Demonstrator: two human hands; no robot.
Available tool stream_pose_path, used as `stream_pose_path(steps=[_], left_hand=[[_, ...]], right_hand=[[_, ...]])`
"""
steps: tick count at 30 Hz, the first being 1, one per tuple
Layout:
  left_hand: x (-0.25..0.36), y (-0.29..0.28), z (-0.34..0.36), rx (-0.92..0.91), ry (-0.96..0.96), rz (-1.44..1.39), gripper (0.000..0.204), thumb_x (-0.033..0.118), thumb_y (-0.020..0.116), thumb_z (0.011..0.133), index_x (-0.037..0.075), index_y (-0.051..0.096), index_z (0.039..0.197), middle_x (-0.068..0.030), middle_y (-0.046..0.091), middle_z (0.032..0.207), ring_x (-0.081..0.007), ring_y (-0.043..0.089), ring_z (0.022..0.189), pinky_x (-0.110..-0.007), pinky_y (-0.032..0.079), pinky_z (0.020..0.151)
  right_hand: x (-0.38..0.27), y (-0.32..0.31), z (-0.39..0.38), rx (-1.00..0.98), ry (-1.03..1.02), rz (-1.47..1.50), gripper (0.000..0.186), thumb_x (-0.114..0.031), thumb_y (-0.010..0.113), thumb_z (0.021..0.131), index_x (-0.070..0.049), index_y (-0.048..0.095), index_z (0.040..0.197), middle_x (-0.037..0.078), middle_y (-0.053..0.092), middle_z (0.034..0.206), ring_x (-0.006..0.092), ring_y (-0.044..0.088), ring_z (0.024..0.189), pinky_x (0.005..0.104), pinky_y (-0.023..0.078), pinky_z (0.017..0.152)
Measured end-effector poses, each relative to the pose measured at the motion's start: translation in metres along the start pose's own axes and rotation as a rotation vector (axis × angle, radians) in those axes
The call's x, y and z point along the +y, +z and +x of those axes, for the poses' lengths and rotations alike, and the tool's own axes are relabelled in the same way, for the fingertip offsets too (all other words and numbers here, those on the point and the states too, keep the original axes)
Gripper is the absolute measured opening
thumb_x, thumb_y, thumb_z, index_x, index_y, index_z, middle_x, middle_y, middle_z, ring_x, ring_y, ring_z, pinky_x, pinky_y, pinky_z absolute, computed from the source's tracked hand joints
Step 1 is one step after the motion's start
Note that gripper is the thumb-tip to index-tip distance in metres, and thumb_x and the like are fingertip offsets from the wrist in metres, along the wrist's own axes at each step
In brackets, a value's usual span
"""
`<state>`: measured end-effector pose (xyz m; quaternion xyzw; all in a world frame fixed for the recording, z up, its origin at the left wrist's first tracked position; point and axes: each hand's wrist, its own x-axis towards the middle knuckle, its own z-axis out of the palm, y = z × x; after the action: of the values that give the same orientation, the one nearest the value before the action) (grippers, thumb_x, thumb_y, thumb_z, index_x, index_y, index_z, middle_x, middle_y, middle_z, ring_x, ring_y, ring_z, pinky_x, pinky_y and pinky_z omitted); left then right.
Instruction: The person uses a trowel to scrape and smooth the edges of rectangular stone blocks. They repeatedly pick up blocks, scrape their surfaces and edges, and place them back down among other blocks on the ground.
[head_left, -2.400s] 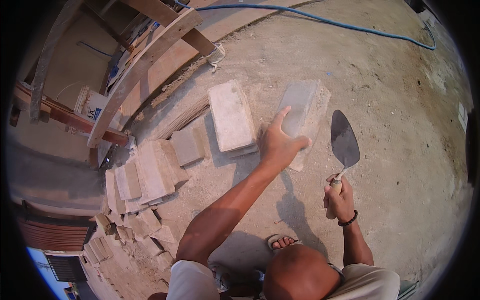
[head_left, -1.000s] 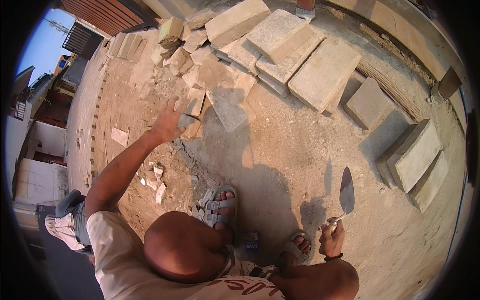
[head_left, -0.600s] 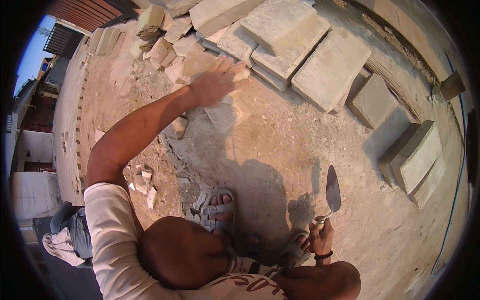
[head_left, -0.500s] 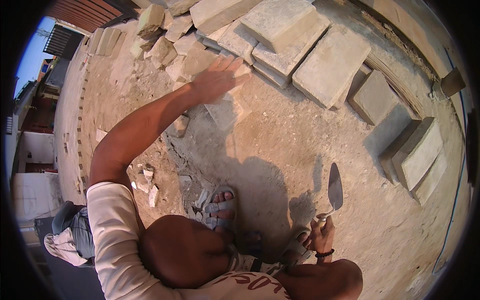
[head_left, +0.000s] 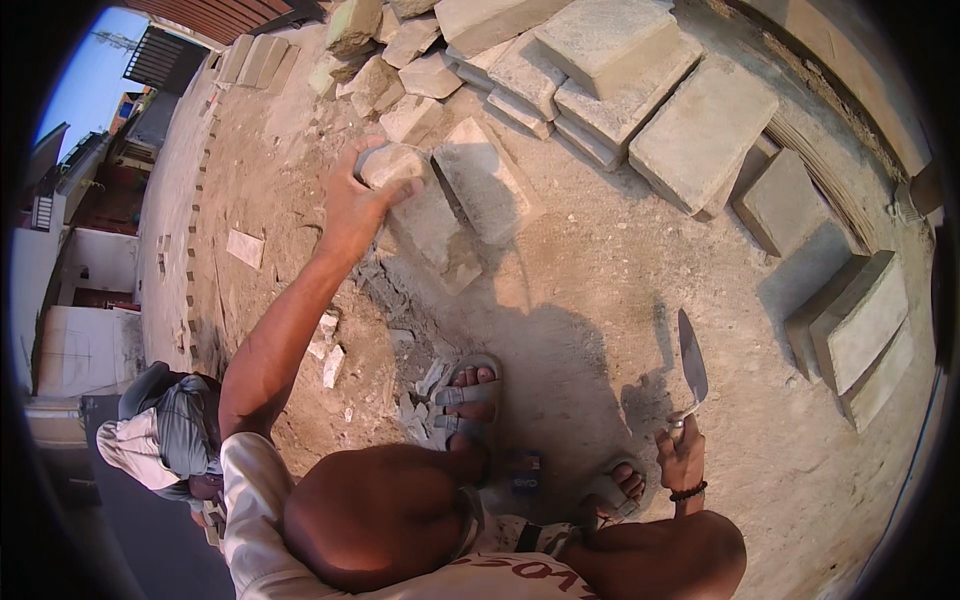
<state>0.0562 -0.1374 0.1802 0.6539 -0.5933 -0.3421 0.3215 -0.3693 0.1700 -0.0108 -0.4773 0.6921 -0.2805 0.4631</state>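
My left hand (head_left: 352,205) grips a rough, pale broken block piece (head_left: 398,163), thumb on its right side and fingers at its upper left. A longer broken chunk (head_left: 428,232) lies just below that piece, and a pale slab (head_left: 482,165) rests to its right. My right hand (head_left: 682,460) is closed round the handle of a pointed trowel (head_left: 692,355), its dark blade raised above the ground. Small rubble (head_left: 332,362) lies near my sandalled left foot (head_left: 468,395).
Stacked concrete blocks (head_left: 605,45) and broken chunks (head_left: 362,85) run along the top. More blocks (head_left: 850,325) stand at right. A person in grey clothing (head_left: 165,440) is crouched at lower left. A red slatted gate (head_left: 230,15) and a hose (head_left: 895,520) edge the view.
My left hand has come from reaching spread over the rubble to gripping a stone piece further left. Earlier it was on a grey block, with the view turned differently. The trowel stays in my right hand.
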Motion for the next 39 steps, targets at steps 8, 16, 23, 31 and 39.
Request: stream_pose_path(steps=[8,16,23,31,39], left_hand=[[0.024,0.073,-0.085,-0.133,0.233,0.213,0.077,0.016,0.087,0.067,0.005,0.050,0.134,-0.0113,0.052,0.130,-0.0230,0.050,0.123,-0.037,0.040,0.104],[-0.002,0.132,-0.080,-0.353,0.069,0.017,0.075,0.025,0.079,0.080,0.006,0.044,0.144,-0.0183,0.047,0.135,-0.0269,0.047,0.122,-0.037,0.042,0.101],[-0.027,0.108,-0.082,-0.664,0.469,0.221,0.102,0.024,0.086,0.070,0.000,0.025,0.149,-0.0228,0.024,0.148,-0.0366,0.030,0.139,-0.049,0.025,0.115],[0.080,0.198,-0.096,-1.165,1.034,1.039,0.083,0.034,0.088,0.063,-0.001,0.049,0.126,-0.0227,0.051,0.126,-0.0386,0.045,0.123,-0.051,0.031,0.108],[0.172,0.289,-0.173,-1.223,1.381,0.879,0.075,0.037,0.087,0.061,-0.004,0.050,0.112,-0.0211,0.051,0.113,-0.0370,0.048,0.105,-0.050,0.035,0.094]], right_hand=[[-0.055,0.020,0.020,-0.164,-0.043,0.104,0.030,-0.013,0.064,0.086,-0.002,0.053,0.111,0.011,0.059,0.065,0.0217,0.059,0.056,0.0335,0.045,0.054],[-0.062,-0.005,0.001,-0.140,0.036,0.045,0.036,-0.019,0.064,0.088,-0.001,0.050,0.116,0.023,0.066,0.076,0.0399,0.068,0.071,0.0448,0.051,0.063],[-0.022,-0.022,-0.038,-0.042,0.185,0.190,0.037,-0.027,0.060,0.091,0.002,0.049,0.110,0.025,0.064,0.072,0.0423,0.066,0.069,0.0478,0.051,0.064],[-0.009,-0.001,-0.073,0.236,0.193,0.332,0.046,-0.036,0.059,0.093,0.002,0.047,0.115,0.029,0.064,0.080,0.0469,0.064,0.079,0.0514,0.049,0.071],[0.039,-0.004,-0.153,0.713,0.341,0.517,0.043,-0.038,0.060,0.093,0.001,0.050,0.110,0.023,0.064,0.086,0.0333,0.065,0.076,0.0441,0.050,0.067]])
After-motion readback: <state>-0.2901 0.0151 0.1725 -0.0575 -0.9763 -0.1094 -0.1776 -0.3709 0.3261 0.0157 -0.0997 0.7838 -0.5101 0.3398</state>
